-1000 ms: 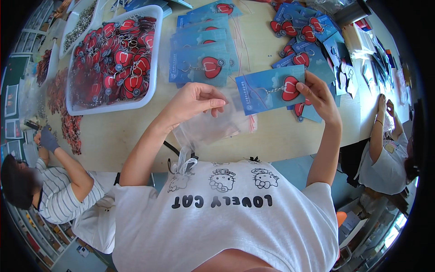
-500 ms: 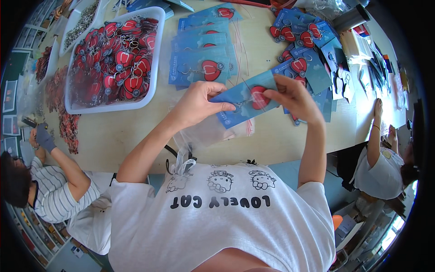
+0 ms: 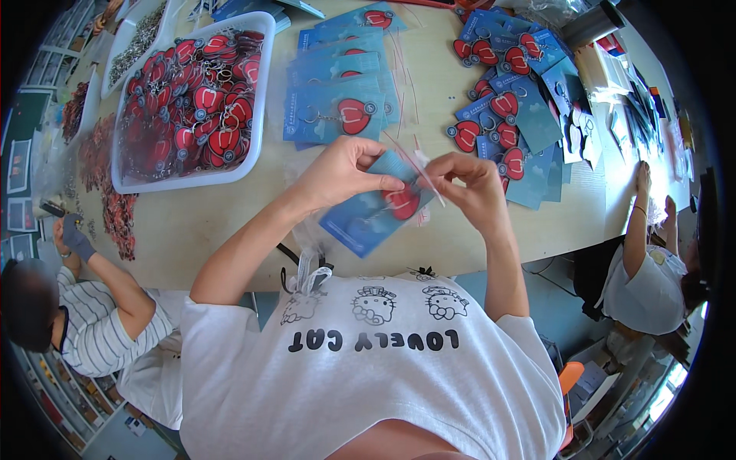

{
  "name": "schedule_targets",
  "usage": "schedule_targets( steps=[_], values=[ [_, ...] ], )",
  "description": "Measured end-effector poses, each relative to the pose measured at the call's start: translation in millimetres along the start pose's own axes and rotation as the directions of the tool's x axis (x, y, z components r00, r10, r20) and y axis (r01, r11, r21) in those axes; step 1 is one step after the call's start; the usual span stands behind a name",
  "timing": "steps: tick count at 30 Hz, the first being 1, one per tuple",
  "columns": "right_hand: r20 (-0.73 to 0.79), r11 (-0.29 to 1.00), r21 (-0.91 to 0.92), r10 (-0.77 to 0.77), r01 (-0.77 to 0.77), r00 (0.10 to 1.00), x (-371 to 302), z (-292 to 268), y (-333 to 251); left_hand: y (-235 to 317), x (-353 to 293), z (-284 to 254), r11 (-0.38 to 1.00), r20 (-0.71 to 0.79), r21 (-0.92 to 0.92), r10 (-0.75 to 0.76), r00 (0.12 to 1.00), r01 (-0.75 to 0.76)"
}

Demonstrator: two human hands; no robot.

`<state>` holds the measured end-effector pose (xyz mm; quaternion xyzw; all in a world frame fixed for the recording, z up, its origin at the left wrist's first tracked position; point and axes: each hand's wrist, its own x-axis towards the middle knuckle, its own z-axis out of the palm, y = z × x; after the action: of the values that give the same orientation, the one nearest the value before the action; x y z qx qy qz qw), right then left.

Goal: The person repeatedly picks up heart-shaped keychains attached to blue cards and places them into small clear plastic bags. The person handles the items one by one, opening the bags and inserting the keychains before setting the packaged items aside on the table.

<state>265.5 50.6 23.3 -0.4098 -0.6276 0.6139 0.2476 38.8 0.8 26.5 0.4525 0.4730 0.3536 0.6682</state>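
My left hand is closed on one end of a blue backing card, the thumb across its face. A red heart-shaped keychain lies on that card, which seems to sit in a clear plastic bag. Beside the card's upper right end, my right hand pinches a pale strip with a reddish line, apparently the bag's edge; motion blurs it. Just beyond my left hand is a stepped row of bagged blue cards with red keychains.
A white bin full of red keychains stands at the left. To the right lies a loose pile of carded keychains, with a dark cylinder behind it. One co-worker sits at the left, another at the right.
The held card has swung round, its free end now pointing down toward me. My right hand has left the card's right end and moved down-left onto the strip. More keychains show on the right pile.
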Motion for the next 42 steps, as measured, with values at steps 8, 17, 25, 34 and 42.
schedule_targets(
  steps=[8,17,25,34,42],
  values=[
    [0.123,0.986,-0.1,-0.119,0.131,0.985,-16,2,2,21,-1,8,0.874,0.037,0.48,0.069,0.997,-0.078],
    [-0.56,0.487,-0.821,-0.583,-0.298,0.588,3,-114,20,96,54,-26,0.354,-0.177,0.928,0.151,0.972,0.114],
    [-0.675,0.813,-0.579,-0.435,-0.061,0.595,6,-128,19,64,119,14,0.308,0.081,0.896,0.597,0.798,-0.321],
    [-0.605,0.677,0.517,-0.145,0.524,0.783,13,-80,9,96,110,42,0.655,0.051,0.494,0.635,0.771,-0.572],
    [0.012,0.157,0.987,0.065,-0.022,0.998,19,-2,-6,105,72,54,0.478,-0.132,0.782,0.754,0.643,-0.4]
  ],
)
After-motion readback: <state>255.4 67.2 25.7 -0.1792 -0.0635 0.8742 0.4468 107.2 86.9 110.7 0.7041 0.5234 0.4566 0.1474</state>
